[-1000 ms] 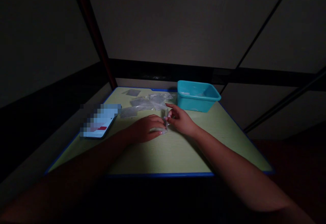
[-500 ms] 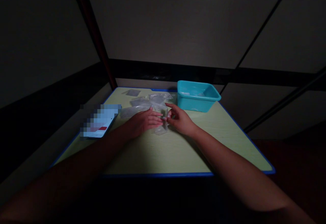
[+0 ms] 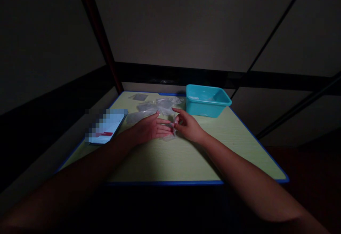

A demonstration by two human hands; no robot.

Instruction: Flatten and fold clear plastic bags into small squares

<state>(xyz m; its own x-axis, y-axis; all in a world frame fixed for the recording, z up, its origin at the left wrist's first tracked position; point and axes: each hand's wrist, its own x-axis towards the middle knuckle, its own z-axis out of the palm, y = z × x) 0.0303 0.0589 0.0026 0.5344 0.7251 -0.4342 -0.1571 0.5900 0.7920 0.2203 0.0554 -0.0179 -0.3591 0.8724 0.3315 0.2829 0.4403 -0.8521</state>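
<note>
Between my hands, over the middle of the table, is a clear plastic bag (image 3: 168, 139), crumpled and see-through. My right hand (image 3: 188, 126) pinches its edge between thumb and fingers. My left hand (image 3: 151, 129) is open with the palm turned up and the fingers stretched toward the right hand; they lie against or inside the bag, which I cannot tell apart. Just beyond the hands lie more clear plastic bags (image 3: 168, 102) in a loose heap, and one flat bag (image 3: 137, 117) reaches out to the left.
A turquoise plastic basin (image 3: 206, 109) stands at the back right, with something pale inside. On the left lies a tablet or phone (image 3: 106, 125) with a lit, partly blurred screen. A small flat grey piece (image 3: 140, 97) is at the back left. The table (image 3: 170, 166) has a blue edge.
My left hand has turned its palm further up and its fingers have spread, moving slightly right against the bag. My right hand keeps its pinch in nearly the same place.
</note>
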